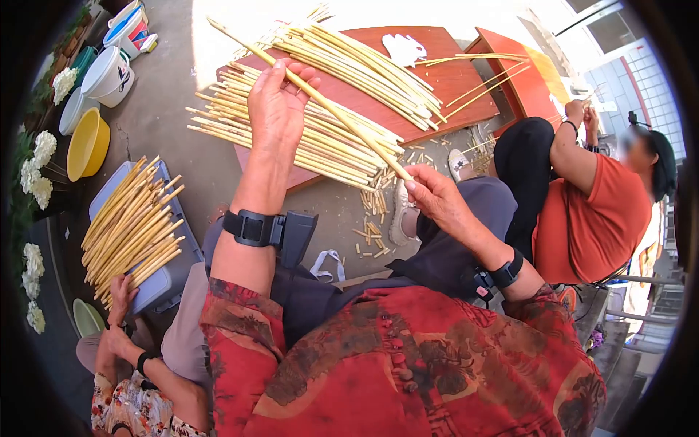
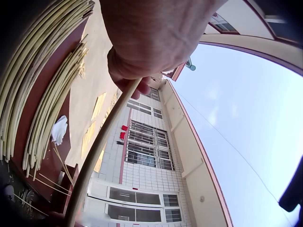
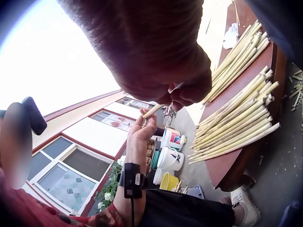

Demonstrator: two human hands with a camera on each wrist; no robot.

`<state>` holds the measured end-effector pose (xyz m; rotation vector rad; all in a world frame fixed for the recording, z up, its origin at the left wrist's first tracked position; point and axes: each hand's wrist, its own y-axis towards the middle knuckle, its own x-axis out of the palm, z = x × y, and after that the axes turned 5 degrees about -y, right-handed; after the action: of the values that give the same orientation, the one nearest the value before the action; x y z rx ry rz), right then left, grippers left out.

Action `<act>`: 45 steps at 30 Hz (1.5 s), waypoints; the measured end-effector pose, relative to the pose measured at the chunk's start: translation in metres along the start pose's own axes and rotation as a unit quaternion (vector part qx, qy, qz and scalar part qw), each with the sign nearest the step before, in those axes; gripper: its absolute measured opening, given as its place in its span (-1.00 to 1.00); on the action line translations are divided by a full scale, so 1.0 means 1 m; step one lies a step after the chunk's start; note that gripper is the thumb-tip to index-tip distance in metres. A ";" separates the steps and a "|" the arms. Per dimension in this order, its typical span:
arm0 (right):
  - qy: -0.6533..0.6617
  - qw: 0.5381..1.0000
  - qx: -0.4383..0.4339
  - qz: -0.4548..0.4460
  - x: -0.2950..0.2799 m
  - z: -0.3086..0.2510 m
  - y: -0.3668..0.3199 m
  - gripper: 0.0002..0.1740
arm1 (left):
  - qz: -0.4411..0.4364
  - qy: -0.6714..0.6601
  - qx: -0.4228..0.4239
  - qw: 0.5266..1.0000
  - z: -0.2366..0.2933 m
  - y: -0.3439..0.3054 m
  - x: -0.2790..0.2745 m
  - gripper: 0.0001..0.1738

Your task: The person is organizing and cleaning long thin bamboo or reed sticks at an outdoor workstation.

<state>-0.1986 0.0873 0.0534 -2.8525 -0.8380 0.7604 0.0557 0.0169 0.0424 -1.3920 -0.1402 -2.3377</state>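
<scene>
A long pale-yellow stalk (image 1: 342,116) is held slantwise in front of me, above the table. My left hand (image 1: 279,109) grips it partway along, thumb on one side and fingers curled behind. At its near, thicker end my right hand (image 1: 437,200) pinches it between thumb and fingers. In the left wrist view the stalk (image 2: 102,142) runs down from under the left hand (image 2: 137,80). The right wrist view shows the right hand (image 3: 165,80) close up, hiding most of the stalk. Beneath lies a spread row of similar stalks (image 1: 313,138) on the red-brown table (image 1: 444,54).
Behind it lies a second stalk bundle (image 1: 364,73) beside a white glove (image 1: 404,51). Short cut pieces (image 1: 375,237) litter the floor. Left, more stalks (image 1: 131,226) rest on a grey-blue bin (image 1: 193,251) near another person's hand (image 1: 122,298). A person in orange (image 1: 597,218) sits right.
</scene>
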 end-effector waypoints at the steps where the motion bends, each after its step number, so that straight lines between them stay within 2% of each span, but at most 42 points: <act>1: 0.011 1.000 -0.013 -0.017 0.001 0.000 0.003 -0.75 | -0.032 -0.026 -0.016 0.999 0.000 0.007 -0.009 -0.81; 2: 0.015 1.000 -0.006 -0.023 0.001 -0.005 0.005 -0.75 | -0.067 -0.053 -0.027 0.996 0.002 0.011 -0.013 -0.80; 4: 0.083 0.986 0.071 -0.123 0.002 -0.020 0.007 -0.73 | -0.049 -0.058 -0.033 0.997 0.003 0.013 -0.014 -0.77; 6: 0.091 0.982 0.079 -0.143 0.003 -0.023 0.007 -0.71 | -0.030 -0.063 -0.044 0.997 0.008 0.011 -0.010 -0.74; 8: 0.131 0.966 0.119 -0.187 -0.002 -0.022 0.009 -0.70 | -0.002 -0.057 -0.017 0.998 0.017 0.016 -0.008 -0.66; 9: 0.124 0.968 0.100 -0.196 -0.004 -0.016 0.008 -0.68 | -0.040 -0.087 -0.036 0.995 0.023 0.038 -0.031 -0.63; 12: 0.168 0.948 0.135 -0.236 -0.017 0.001 -0.004 -0.67 | -0.030 -0.094 -0.015 0.995 0.041 0.057 -0.052 -0.64; 14: 0.194 0.945 0.137 -0.224 -0.017 0.006 -0.012 -0.67 | -0.032 -0.085 -0.025 0.996 0.038 0.054 -0.046 -0.64; 16: 0.164 0.952 0.137 -0.221 -0.017 0.007 -0.016 -0.68 | -0.002 -0.049 -0.003 0.999 0.024 0.044 -0.035 -0.64; 18: 0.177 0.950 0.137 -0.216 -0.011 0.008 -0.010 -0.67 | -0.018 -0.025 -0.003 1.000 0.012 0.044 -0.031 -0.63; 21: 0.210 0.954 0.128 -0.171 -0.006 -0.001 0.011 -0.66 | -0.038 0.051 -0.036 0.997 -0.009 0.024 -0.007 -0.63; 23: 0.231 0.949 0.136 -0.164 -0.001 -0.006 0.027 -0.66 | -0.098 0.049 -0.108 0.988 -0.020 0.017 -0.007 -0.63; 26: 0.262 0.942 0.130 -0.164 0.001 -0.012 0.048 -0.65 | -0.089 0.124 -0.129 0.980 -0.026 0.003 -0.002 -0.65; 28: 0.254 0.940 0.154 -0.167 0.003 -0.016 0.058 -0.67 | -0.098 0.128 -0.126 0.979 -0.022 0.006 -0.006 -0.65; 32: 0.182 0.963 0.099 -0.173 0.002 -0.014 0.082 -0.64 | -0.072 0.123 -0.106 0.984 -0.011 0.011 -0.004 -0.66; 34: 0.187 0.962 0.086 -0.181 0.000 -0.013 0.093 -0.65 | -0.009 0.120 -0.088 0.989 -0.009 0.014 -0.005 -0.67; 36: 0.220 0.950 0.066 -0.213 0.000 -0.010 0.103 -0.65 | -0.019 0.114 -0.073 0.991 -0.009 0.015 -0.007 -0.67; 42: 0.234 0.950 0.033 -0.202 0.002 0.006 0.124 -0.64 | -0.065 0.134 -0.138 0.979 -0.027 0.003 -0.005 -0.62; 45: 0.287 0.937 0.064 -0.191 0.001 0.006 0.122 -0.68 | -0.077 0.160 -0.176 0.968 -0.039 -0.002 0.002 -0.64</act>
<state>-0.1412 -0.0164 0.0234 -2.4528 -1.1245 -0.0664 0.0223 0.0070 0.0246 -1.1596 0.2839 -2.7841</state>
